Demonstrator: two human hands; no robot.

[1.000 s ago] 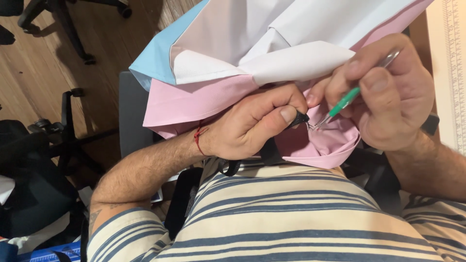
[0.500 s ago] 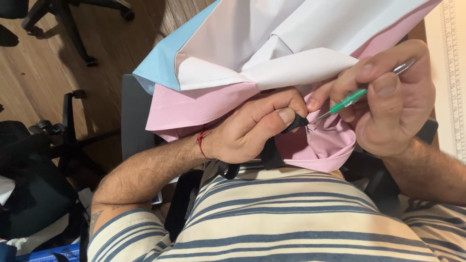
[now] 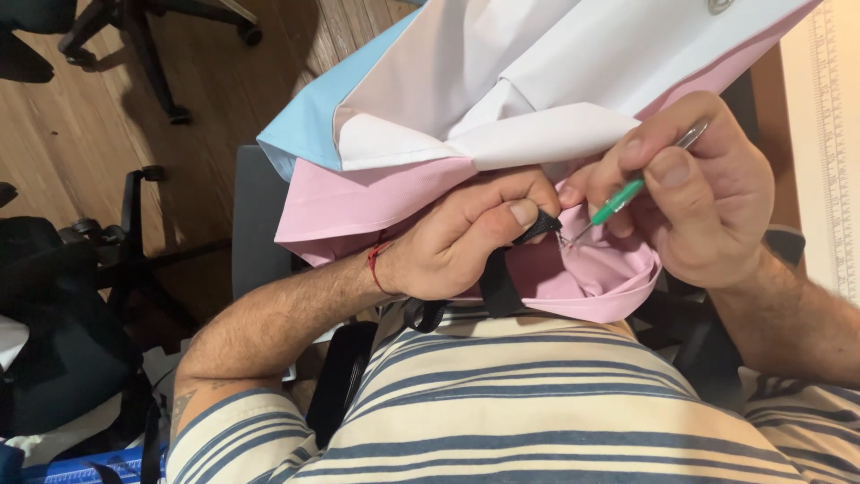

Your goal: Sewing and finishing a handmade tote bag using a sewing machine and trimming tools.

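A fabric piece in pink (image 3: pixel 358 202), white (image 3: pixel 555 81) and light blue (image 3: pixel 305 116) panels drapes over my lap. My left hand (image 3: pixel 457 237) pinches a black strap (image 3: pixel 497 282) against the pink cloth, thumb and forefinger closed on its end. My right hand (image 3: pixel 708 206) grips a small green-handled seam ripper (image 3: pixel 618 202), its metal tip resting at the strap's end by my left thumb. A red thread bracelet circles my left wrist.
A wooden floor (image 3: pixel 90 116) lies to the left with office chair bases (image 3: pixel 152 63). A black chair arm (image 3: pixel 134 224) and dark bags (image 3: pixel 54 358) sit at lower left. A pale ruler-marked table edge (image 3: pixel 829 134) runs along the right.
The fabric and both hands have shifted slightly in view. My right hand has tilted the seam ripper a little; its tip stays at the strap.
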